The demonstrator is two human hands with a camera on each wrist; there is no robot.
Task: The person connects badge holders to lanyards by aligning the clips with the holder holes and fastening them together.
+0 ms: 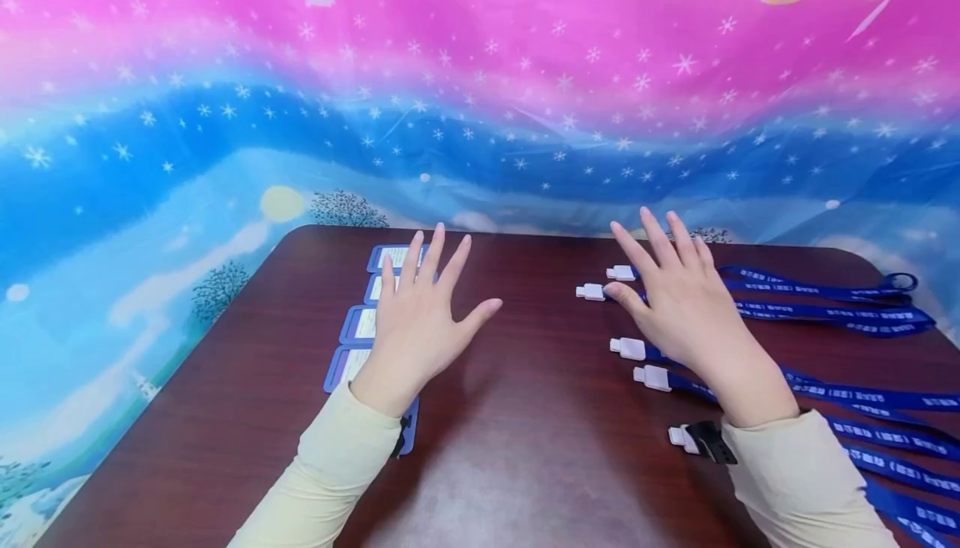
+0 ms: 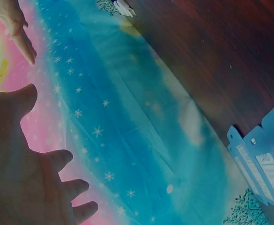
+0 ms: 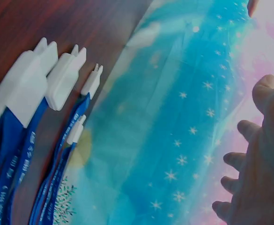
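Badge holders, blue-framed w/ white inserts, at least 5, lay in a column on the dark-brown surface, the column running approx. near to far. L hand was the nearer by a lot: raised over the holders' right side, hiding part of them, fingers spread, gripping nothing. R hand was well to the right of the holders, fingers also spread, nothing in its grasp. Blue lanyards w/ white lettering lay right of the holders too, partly below R hand, long axes approx. side to side, their white clips at the ends facing the holders. A wide gap separated clips & holders. Each holder's own long axis: couldn't tell for sure, b/c L hand & forearm covered the right ends. Behind the holders' far end hung a pink/blue snowflake backdrop.
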